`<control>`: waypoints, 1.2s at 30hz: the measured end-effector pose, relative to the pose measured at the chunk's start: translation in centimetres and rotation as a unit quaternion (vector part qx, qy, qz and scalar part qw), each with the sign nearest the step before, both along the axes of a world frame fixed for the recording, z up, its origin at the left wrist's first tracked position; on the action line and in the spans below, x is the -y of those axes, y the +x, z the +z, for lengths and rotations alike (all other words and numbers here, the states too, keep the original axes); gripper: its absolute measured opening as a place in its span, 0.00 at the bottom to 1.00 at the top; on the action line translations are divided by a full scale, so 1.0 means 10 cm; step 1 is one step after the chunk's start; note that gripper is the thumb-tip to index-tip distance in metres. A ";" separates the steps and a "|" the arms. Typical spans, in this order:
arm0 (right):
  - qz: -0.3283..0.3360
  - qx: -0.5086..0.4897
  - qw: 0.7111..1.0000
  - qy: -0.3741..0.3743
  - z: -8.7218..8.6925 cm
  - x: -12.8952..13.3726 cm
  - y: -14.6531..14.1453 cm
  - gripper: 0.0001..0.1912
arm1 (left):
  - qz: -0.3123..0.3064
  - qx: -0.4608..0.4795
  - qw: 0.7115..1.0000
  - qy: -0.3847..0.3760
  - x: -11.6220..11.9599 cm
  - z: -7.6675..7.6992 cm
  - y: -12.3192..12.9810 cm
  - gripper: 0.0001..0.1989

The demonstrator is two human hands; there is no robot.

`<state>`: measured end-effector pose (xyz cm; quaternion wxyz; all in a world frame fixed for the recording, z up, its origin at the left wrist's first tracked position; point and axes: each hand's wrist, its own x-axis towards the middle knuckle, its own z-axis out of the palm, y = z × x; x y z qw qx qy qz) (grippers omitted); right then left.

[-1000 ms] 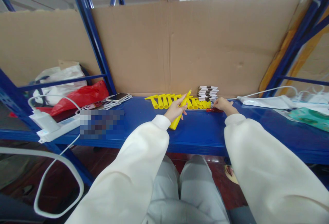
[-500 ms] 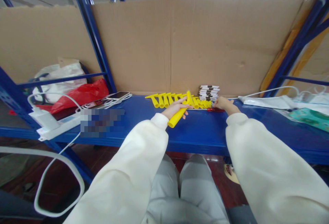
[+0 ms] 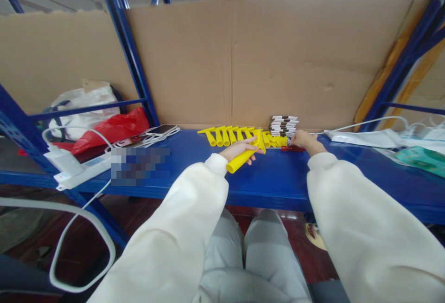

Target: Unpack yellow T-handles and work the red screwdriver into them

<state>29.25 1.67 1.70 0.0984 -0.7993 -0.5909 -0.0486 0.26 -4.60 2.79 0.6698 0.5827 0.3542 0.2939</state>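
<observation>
My left hand (image 3: 239,149) is wrapped round a yellow tube-shaped piece (image 3: 239,162), whose wider flat end points up and to the right. Behind it, several like yellow pieces (image 3: 219,137) lie in a row on the blue shelf (image 3: 271,173). My right hand (image 3: 301,139) has its fingers pressed together beside a small dark red item (image 3: 292,148); what they pinch, if anything, is too small to make out. A stack of white and dark packets (image 3: 284,124) stands just behind the right hand's fingertips.
A power strip (image 3: 81,173) with a white cable, a phone (image 3: 162,130) and a red bag (image 3: 114,129) are at the left. White packaging (image 3: 365,137) and a green packet (image 3: 422,160) lie at the right. A cardboard sheet (image 3: 278,61) stands behind.
The yellow piece in my left hand has turned, so its flat end sits lower and further right. My right hand has hardly moved.
</observation>
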 end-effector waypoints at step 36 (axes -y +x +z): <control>0.018 0.006 0.999 -0.038 0.03 -0.04 0.00 0.10 | -0.018 -0.028 0.999 -0.001 0.06 0.03 0.04 0.38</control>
